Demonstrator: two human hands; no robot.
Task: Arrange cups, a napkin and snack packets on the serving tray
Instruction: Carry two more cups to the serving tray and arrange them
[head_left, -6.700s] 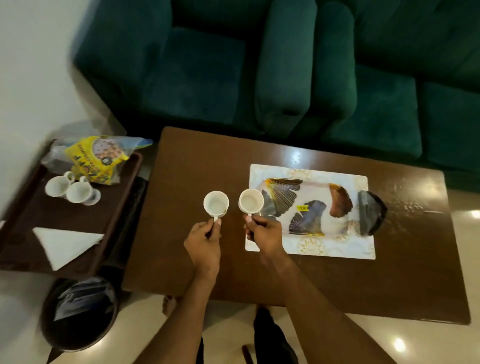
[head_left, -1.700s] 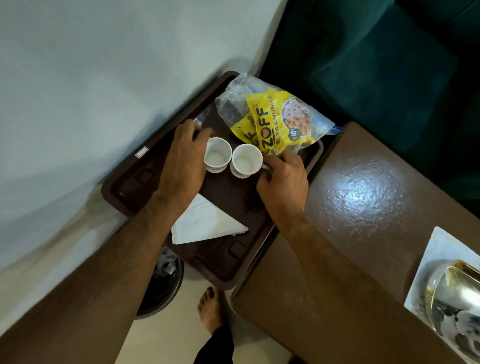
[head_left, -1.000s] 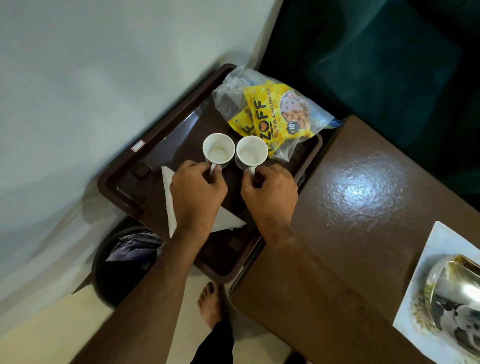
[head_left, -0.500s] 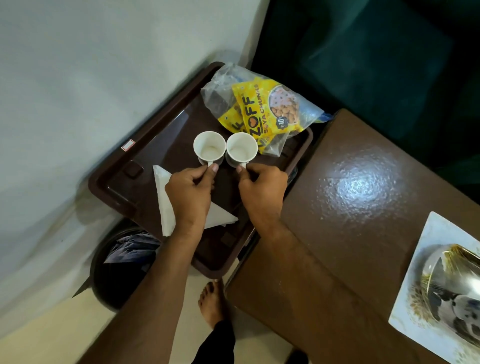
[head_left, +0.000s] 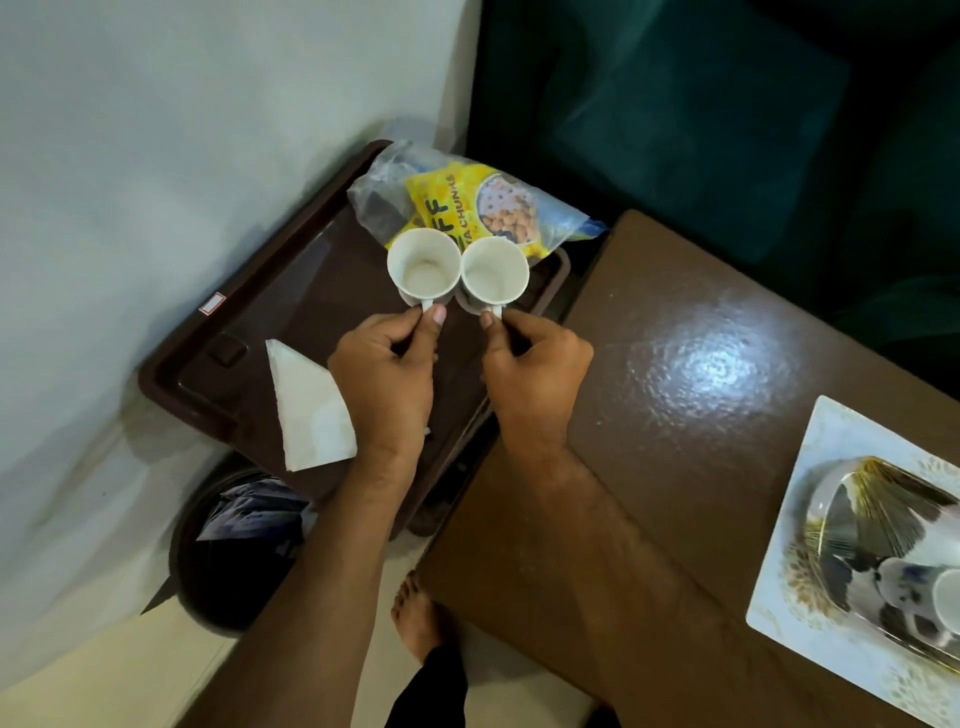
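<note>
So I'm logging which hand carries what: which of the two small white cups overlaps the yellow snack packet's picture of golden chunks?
The white cup in the right hand; the left hand's cup sits over the packet's lettering instead.

brown tray (head_left: 228, 332) bears napkin (head_left: 309, 410), snack packet (head_left: 498, 213).

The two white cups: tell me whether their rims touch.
Touching. The head view shows the left cup and the right cup rim to rim, with no gap where they meet.
</note>
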